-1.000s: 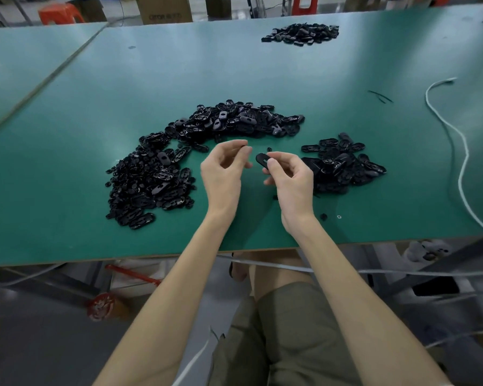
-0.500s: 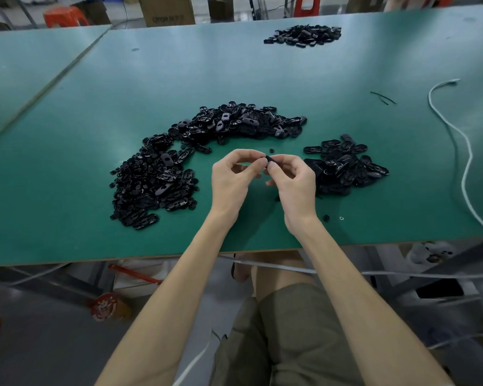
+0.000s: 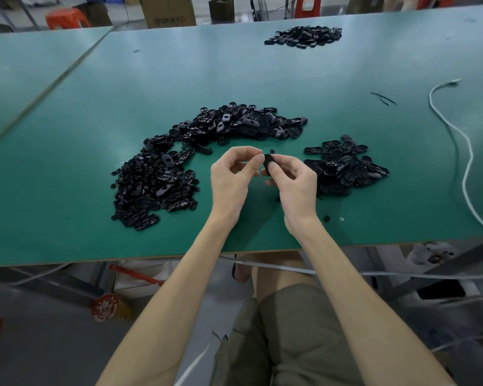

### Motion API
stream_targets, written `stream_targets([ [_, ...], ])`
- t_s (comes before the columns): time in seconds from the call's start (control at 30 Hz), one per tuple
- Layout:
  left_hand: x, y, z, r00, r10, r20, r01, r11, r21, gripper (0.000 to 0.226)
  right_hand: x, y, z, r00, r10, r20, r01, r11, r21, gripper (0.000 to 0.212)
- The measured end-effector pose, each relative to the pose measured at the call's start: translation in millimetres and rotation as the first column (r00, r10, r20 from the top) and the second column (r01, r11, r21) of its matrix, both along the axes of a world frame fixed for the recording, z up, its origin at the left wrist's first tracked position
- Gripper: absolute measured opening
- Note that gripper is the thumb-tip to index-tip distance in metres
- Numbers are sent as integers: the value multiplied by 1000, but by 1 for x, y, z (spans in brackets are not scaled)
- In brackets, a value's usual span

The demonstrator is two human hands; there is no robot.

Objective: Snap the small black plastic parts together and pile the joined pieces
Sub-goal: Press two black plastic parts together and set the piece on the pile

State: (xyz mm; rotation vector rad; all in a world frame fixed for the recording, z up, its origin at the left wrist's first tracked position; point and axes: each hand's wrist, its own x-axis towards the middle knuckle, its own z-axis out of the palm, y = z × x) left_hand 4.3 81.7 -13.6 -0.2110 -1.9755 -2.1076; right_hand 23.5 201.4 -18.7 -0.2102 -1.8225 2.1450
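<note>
Right hand (image 3: 296,185): thumb and curled fingers pinch the black oval piece (image 3: 267,162), held above the surface (image 3: 67,162).
Left hand (image 3: 229,179): fingers curled, thumb and forefinger tips closed against the piece's left edge; I cannot tell whether a second, smaller part sits between them.
Loose heap (image 3: 162,182): a long curved spread of black parts, left of and beyond the hands.
Right-hand pile (image 3: 343,168): a smaller pile just beside the right hand, probably the joined pieces.
Far pile (image 3: 304,37): 1 more pile, well apart at the far edge.
Handling: the piece looks light, stiff and smooth, so likely slippery.
Grip advice: take it by the rim at the narrow ends, leaving the middle free for pressing.
Risk: a squeeze off-centre could flick it away.
</note>
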Motion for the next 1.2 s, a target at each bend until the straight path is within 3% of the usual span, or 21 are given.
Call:
stream_targets([
  [0.3, 1, 3, 0, 999, -25, -21, 23, 997, -70, 7, -2, 1, -3, 999, -28, 35, 28, 1000, 12, 12],
  [0.8, -1, 3, -3, 999, -5, 33, 6, 999, -36, 7, 1, 1, -1, 999, 35, -19, -36, 997, -72, 24],
  [1.2, -1, 0, -2, 998, 20, 62, -20, 1000, 5, 3, 0, 2, 0, 999, 11, -39, -14, 997, -76, 19],
])
